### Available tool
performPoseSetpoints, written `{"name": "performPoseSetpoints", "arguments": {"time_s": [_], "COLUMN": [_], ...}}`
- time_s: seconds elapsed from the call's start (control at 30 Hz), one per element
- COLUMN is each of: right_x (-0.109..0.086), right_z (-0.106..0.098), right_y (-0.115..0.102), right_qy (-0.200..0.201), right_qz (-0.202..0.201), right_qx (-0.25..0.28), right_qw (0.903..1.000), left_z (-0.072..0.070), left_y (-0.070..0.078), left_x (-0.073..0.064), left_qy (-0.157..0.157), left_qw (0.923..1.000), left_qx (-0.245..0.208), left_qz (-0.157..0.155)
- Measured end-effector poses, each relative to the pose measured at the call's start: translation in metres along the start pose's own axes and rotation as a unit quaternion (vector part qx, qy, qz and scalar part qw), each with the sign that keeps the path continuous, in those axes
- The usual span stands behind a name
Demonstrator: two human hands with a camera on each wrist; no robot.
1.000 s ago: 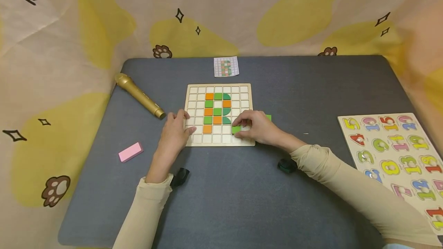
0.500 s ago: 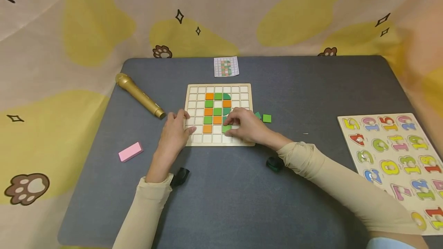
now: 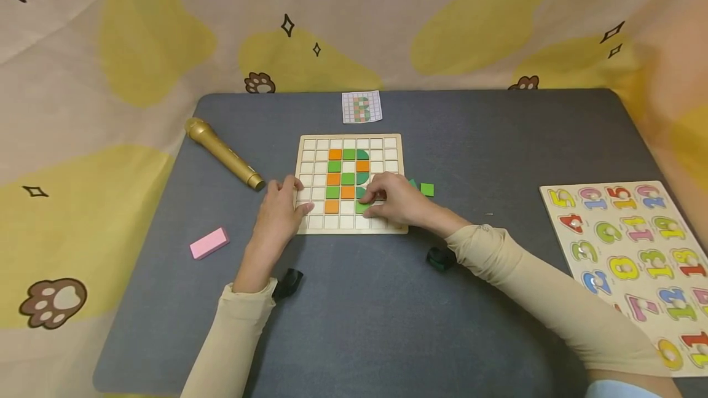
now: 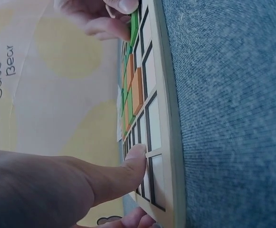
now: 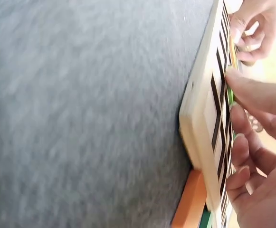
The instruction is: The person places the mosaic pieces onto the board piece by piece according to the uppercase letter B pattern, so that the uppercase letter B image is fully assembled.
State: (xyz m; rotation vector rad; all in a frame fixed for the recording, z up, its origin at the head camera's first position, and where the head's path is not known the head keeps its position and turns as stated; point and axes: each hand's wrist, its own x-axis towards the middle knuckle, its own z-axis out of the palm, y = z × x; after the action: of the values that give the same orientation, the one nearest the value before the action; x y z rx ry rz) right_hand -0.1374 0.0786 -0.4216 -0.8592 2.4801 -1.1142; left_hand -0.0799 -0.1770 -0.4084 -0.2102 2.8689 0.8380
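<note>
My right hand (image 3: 399, 200) pinches a green square tile (image 3: 361, 208) between thumb and fingers, low on the wooden grid board (image 3: 315, 222). In the left wrist view that green tile (image 4: 134, 27) stands at the end of the tile pattern, under the fingertips. My left hand (image 3: 278, 212) holds the board's left side, its thumb (image 4: 137, 159) on the cells and its fingers at the rim. Orange, light green and dark green tiles fill part of the grid; an orange tile (image 3: 331, 206) sits lowest. My right hand hides some right-hand cells.
Beside the board's right edge lie a loose green tile (image 3: 427, 190) and an orange block (image 5: 191, 199). A pattern card (image 3: 362, 107) is behind it. Left are a gold microphone (image 3: 224, 152) and pink block (image 3: 209, 243); right, a number puzzle (image 3: 600, 257).
My right hand has moved left over the board with the green tile, then slightly back right in the last half second. My left hand stays in place.
</note>
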Motion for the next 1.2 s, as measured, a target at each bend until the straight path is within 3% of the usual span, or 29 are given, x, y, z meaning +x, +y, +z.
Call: {"name": "performPoseSetpoints", "arguments": {"time_s": [0.63,0.93,1.2], "right_x": [-0.01,-0.031,-0.049], "right_z": [-0.014,-0.048,-0.069], "right_y": [0.017,0.046,0.058], "right_qy": [0.017,0.034,0.0], "right_qz": [-0.012,0.06,0.086], "right_qx": [0.002,-0.012,-0.024], "right_qw": [0.9998,0.9975,0.996], "left_z": [0.0,-0.001,0.0], "left_y": [0.0,-0.001,-0.002], "left_x": [-0.001,0.0,-0.001], "left_qy": [0.002,0.001,0.001], "left_qw": [1.0,0.9999,0.9999], "left_qx": [0.001,-0.002,-0.005], "left_qz": [0.007,0.01,0.014]}}
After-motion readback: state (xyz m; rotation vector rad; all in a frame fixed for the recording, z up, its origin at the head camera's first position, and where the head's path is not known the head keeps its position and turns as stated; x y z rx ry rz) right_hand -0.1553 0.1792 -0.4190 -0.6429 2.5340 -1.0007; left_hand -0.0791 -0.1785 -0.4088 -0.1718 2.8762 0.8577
